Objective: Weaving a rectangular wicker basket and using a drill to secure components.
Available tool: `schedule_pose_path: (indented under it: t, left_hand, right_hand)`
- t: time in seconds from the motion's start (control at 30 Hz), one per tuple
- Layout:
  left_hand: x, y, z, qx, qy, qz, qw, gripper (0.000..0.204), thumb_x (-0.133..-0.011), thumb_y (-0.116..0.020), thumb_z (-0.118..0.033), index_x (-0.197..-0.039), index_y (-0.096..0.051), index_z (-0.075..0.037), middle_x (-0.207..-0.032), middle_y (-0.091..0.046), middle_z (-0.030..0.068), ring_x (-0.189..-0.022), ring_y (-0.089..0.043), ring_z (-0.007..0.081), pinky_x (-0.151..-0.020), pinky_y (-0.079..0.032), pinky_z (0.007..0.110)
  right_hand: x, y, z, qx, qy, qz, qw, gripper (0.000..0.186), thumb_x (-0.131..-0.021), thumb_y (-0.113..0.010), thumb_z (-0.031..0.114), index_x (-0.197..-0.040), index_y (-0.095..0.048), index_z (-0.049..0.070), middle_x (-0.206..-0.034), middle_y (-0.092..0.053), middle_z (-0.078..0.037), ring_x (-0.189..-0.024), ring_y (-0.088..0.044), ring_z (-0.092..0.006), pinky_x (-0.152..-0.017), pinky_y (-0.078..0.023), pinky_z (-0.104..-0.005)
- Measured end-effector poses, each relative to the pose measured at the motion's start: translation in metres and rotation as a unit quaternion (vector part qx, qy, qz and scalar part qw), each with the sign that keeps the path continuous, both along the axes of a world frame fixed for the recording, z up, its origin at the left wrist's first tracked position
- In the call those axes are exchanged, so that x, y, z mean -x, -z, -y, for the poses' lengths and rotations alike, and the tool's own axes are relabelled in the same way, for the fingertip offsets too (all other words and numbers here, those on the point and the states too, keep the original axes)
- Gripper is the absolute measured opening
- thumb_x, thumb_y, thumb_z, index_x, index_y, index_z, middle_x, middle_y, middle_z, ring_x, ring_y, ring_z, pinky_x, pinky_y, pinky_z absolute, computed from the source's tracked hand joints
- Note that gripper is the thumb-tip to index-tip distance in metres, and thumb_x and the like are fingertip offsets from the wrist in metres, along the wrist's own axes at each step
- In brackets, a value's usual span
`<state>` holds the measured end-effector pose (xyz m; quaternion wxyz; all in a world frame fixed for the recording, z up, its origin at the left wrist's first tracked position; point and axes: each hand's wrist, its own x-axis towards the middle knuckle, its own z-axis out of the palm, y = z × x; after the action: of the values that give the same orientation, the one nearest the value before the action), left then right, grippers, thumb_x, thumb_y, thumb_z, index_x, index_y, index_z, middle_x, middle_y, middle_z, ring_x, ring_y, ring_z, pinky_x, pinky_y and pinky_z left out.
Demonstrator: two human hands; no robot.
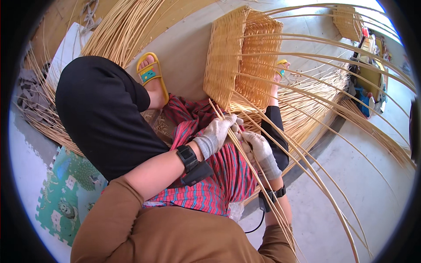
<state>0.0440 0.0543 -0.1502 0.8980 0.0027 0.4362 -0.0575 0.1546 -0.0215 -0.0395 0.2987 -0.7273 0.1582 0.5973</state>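
Note:
A half-woven wicker basket [228, 57] lies on its side against my knees, its mouth facing right, with long cane stakes [333, 74] arching out of it to the right. My left hand [218, 133], in a grey-white glove, pinches thin cane strands [219, 115] at the basket's near rim. Just to its right, my gloved right hand [258, 148] grips other canes that run down past my wrist. Both hands almost touch. A black band sits on each wrist. A red striped cloth [219, 184] covers my lap under them.
Bundles of loose cane [118, 30] lie fanned on the floor behind my left foot in a yellow sandal [151, 74]. More cane [315, 109] is piled to the right. Another small basket [346, 22] stands far right. A green foam mat [66, 193] lies at the lower left.

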Motion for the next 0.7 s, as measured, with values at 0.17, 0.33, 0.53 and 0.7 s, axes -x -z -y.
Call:
schedule_pose_path:
  t: [0.17, 0.33, 0.53, 0.7]
  left_hand:
    - [-0.003, 0.003, -0.003, -0.005, 0.008, -0.022, 1.000, 0.029, -0.104, -0.055, -0.029, -0.098, -0.066, -0.002, -0.072, -0.060, 0.0017, -0.063, -0.062, 0.0169, -0.061, -0.054, 0.032]
    - [-0.006, 0.012, -0.002, 0.060, -0.043, -0.009, 0.997, 0.026, -0.103, -0.054, -0.026, -0.093, -0.065, -0.005, -0.072, -0.063, 0.0055, -0.061, -0.062, 0.0201, -0.058, -0.054, 0.035]
    - [-0.005, 0.010, -0.007, 0.069, -0.061, 0.001, 0.996, 0.032, -0.104, -0.049, -0.026, -0.090, -0.066, -0.003, -0.076, -0.068, 0.0090, -0.062, -0.065, 0.0210, -0.060, -0.056, 0.035]
    - [-0.005, 0.009, -0.005, 0.069, -0.054, -0.002, 0.996, 0.033, -0.104, -0.048, -0.026, -0.088, -0.066, -0.003, -0.074, -0.067, 0.0087, -0.061, -0.064, 0.0208, -0.060, -0.056, 0.035]
  right_hand:
    - [0.004, 0.009, -0.010, 0.043, 0.047, -0.014, 0.998, 0.025, -0.101, -0.055, 0.030, -0.090, -0.068, 0.011, -0.056, -0.050, 0.007, -0.037, -0.035, -0.0042, -0.034, -0.025, -0.0200]
    - [0.001, 0.028, -0.032, 0.079, -0.003, 0.009, 0.997, 0.024, -0.101, -0.056, 0.030, -0.092, -0.068, 0.012, -0.062, -0.057, 0.008, -0.038, -0.038, -0.0011, -0.035, -0.026, -0.0174]
    - [0.003, 0.040, -0.034, 0.037, 0.050, -0.024, 0.998, 0.016, -0.100, -0.056, 0.019, -0.106, -0.067, 0.009, -0.082, -0.068, 0.005, -0.052, -0.055, 0.0012, -0.041, -0.041, -0.0112]
    - [0.003, 0.041, -0.037, 0.069, 0.059, -0.003, 0.996, 0.014, -0.099, -0.056, 0.018, -0.104, -0.066, 0.009, -0.083, -0.068, 0.004, -0.051, -0.054, 0.0006, -0.040, -0.041, -0.0123]
